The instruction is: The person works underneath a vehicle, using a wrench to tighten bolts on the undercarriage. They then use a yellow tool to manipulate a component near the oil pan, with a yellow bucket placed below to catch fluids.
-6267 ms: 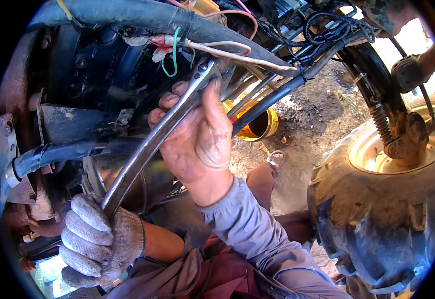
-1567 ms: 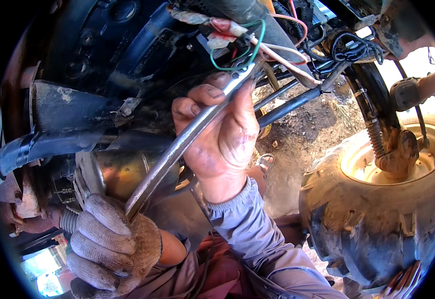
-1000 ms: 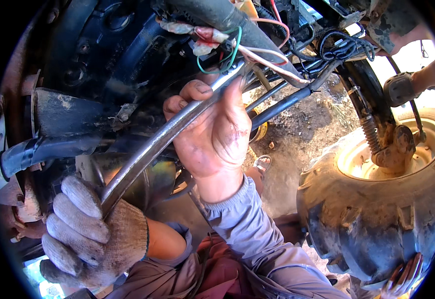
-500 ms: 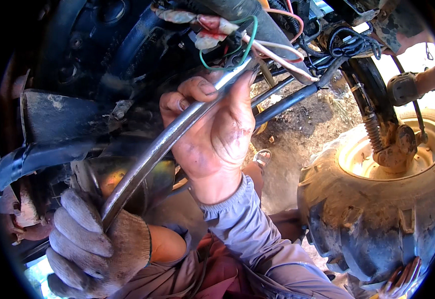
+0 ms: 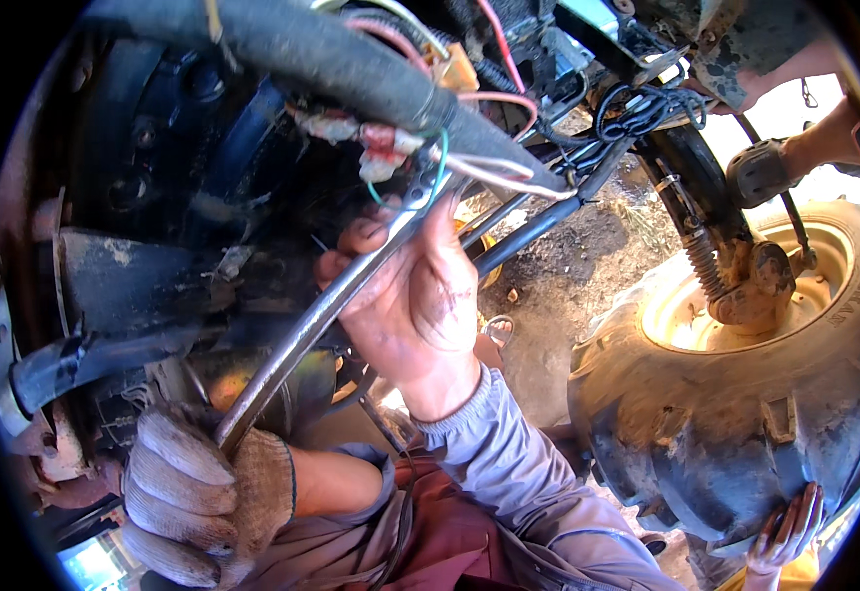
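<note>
A long steel wrench-like tool [image 5: 302,333] runs diagonally up under the machine. My left hand [image 5: 200,492], in a grimy knitted glove, is closed round its lower end. My bare right hand [image 5: 410,305] has its fingers curled round the upper part, thumb along it. The tool's head lies among loose wires [image 5: 489,165], beside a cloth-like red-and-white wrapped bundle [image 5: 379,148] and below a thick black hose [image 5: 302,59]; what it fits on is hidden. Dark blue metal housing [image 5: 144,148] surrounds the work on the left.
A big muddy tyre [image 5: 705,424] with a cream rim stands at right beside a steering rod assembly [image 5: 696,256]. Other people's arms [image 5: 814,143] reach in from upper right; another person's hand [image 5: 784,527] rests on the tyre. A yellow bucket [image 5: 489,266] sits on the dirt ground [image 5: 587,276].
The view has shifted, showing more hose and wiring above and placing my right hand and the tool head lower in the picture. Both hands keep their grip. Another hand appears at the right edge.
</note>
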`<state>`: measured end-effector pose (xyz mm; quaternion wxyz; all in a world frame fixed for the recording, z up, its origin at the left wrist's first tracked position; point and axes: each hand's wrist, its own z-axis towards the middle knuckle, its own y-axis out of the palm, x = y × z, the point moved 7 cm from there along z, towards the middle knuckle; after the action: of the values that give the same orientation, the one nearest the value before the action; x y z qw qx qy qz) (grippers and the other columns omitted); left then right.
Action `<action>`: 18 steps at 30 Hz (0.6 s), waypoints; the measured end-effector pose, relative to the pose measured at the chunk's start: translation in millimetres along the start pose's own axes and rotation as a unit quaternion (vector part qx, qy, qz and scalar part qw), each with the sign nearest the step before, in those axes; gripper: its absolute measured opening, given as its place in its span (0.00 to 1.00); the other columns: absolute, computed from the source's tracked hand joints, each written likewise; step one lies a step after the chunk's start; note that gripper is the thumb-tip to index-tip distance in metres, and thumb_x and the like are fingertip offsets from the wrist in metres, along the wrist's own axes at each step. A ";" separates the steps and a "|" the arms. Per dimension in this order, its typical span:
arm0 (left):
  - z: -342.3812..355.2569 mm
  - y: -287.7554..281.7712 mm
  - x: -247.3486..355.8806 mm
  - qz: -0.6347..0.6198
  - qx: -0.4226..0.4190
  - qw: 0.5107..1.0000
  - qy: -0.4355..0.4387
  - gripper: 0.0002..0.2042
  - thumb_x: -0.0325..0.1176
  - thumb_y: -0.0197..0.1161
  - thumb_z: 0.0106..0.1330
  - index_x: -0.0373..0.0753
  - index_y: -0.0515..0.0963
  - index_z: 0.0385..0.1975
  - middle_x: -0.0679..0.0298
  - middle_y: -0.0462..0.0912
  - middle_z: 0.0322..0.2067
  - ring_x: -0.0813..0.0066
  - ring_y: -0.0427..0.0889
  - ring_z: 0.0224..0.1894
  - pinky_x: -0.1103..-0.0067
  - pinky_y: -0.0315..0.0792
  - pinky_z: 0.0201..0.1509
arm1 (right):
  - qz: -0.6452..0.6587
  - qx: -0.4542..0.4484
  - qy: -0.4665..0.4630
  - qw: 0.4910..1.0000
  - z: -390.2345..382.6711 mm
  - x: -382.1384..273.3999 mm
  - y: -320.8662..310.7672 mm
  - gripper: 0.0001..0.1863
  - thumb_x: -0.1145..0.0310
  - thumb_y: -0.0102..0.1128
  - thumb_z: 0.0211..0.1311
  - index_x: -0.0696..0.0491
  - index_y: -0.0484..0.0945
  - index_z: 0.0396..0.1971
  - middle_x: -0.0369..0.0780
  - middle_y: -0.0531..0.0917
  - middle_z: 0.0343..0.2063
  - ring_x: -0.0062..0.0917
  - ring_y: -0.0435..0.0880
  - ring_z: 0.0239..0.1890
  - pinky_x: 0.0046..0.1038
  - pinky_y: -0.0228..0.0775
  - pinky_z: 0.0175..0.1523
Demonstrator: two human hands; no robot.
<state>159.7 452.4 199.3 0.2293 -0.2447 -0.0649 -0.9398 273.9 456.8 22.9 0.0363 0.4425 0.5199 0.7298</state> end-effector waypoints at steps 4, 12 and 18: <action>-6.4 -12.1 -18.0 -0.030 0.049 0.998 0.007 0.14 0.50 0.54 0.62 0.52 0.69 0.18 0.78 0.64 0.14 0.83 0.62 0.19 0.81 0.61 0.32 | -0.032 0.046 0.020 0.998 -3.5 -17.4 -15.8 0.16 0.50 0.56 0.66 0.46 0.78 0.43 0.40 0.85 0.38 0.35 0.84 0.42 0.40 0.76 0.49; 1.1 -24.5 -21.0 -0.053 0.015 0.998 -0.019 0.16 0.50 0.51 0.63 0.51 0.69 0.16 0.78 0.64 0.11 0.82 0.62 0.15 0.81 0.62 0.27 | -0.044 0.076 0.059 0.994 -7.6 -14.2 -18.9 0.16 0.49 0.57 0.65 0.46 0.79 0.40 0.42 0.86 0.37 0.38 0.85 0.43 0.39 0.76 0.50; 8.2 -16.3 -31.5 -0.070 0.017 0.997 -0.031 0.16 0.49 0.51 0.64 0.51 0.68 0.16 0.78 0.64 0.11 0.83 0.62 0.15 0.82 0.61 0.26 | -0.036 0.085 0.061 0.994 -8.3 -14.2 -10.1 0.17 0.49 0.58 0.64 0.47 0.80 0.38 0.41 0.86 0.37 0.37 0.84 0.44 0.40 0.74 0.53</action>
<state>180.2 481.3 190.9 0.1654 -0.2645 -0.1051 -0.9443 272.7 448.1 5.7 -0.0069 0.3797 0.5969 0.7067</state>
